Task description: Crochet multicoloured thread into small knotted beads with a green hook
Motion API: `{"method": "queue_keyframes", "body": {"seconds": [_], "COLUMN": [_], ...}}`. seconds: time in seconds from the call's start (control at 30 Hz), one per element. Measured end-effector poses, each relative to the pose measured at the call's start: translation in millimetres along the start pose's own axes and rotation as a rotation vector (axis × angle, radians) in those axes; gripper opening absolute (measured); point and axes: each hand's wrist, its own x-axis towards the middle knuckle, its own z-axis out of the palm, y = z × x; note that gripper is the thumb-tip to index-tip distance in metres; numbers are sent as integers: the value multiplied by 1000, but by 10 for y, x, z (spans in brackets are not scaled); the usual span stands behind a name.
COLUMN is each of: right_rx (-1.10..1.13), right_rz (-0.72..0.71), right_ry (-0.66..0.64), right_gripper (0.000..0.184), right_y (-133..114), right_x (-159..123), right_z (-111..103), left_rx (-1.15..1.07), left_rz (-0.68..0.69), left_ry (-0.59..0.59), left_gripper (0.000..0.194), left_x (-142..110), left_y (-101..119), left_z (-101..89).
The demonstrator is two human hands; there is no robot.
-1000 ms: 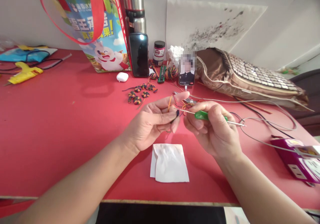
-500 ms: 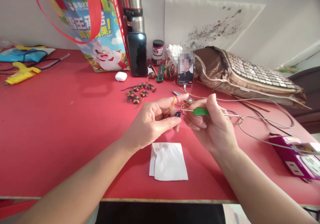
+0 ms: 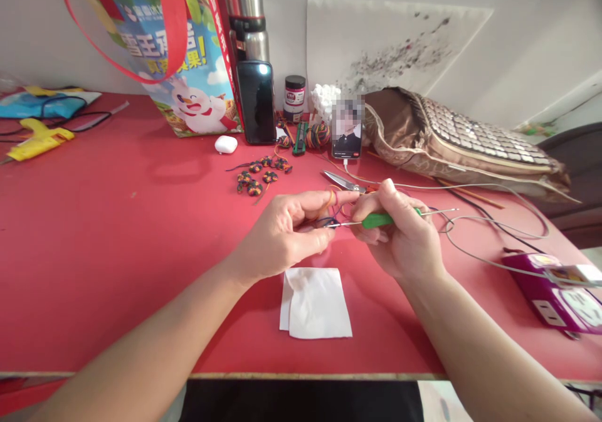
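My right hand (image 3: 399,234) grips a crochet hook (image 3: 379,220) by its green handle, the metal tip pointing left into a small dark knot of yarn. My left hand (image 3: 286,231) pinches that small yarn piece (image 3: 327,222) between thumb and fingers, and orange yarn (image 3: 329,197) loops over its index finger. Both hands hover just above the red table (image 3: 117,221), over a folded white paper (image 3: 316,301). Several small multicoloured crocheted pieces (image 3: 258,176) lie farther back on the table.
Scissors (image 3: 345,184) lie just behind my hands. At the back stand a printed shopping bag (image 3: 179,58), a steel flask (image 3: 247,24), a dark phone (image 3: 256,102), a small jar (image 3: 294,97), a yarn ball (image 3: 318,135) and a lit phone (image 3: 347,132). A brown bag (image 3: 461,140) and purple power strip (image 3: 555,290) are right, a yellow glue gun (image 3: 37,140) left.
The hook has tilted from pointing down-right to nearly level, and its tip has moved left into the yarn at my left fingers. Both hands stayed close together.
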Motion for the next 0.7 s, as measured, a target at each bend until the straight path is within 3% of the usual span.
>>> {"method": "queue_keyframes", "body": {"seconds": [0.4, 0.7], "right_rx": [-66, -214], "right_rz": [-177, -296], "right_ry": [117, 184], "right_gripper": [46, 38], "right_y": [-28, 7], "right_x": [-19, -119], "right_z": [-45, -83], "left_rx": [121, 133], "left_rz": [57, 127], "left_ry": [96, 150], "left_gripper": [40, 16], "left_x": [10, 19], "left_y": [-37, -57], "left_z": [-5, 7]}}
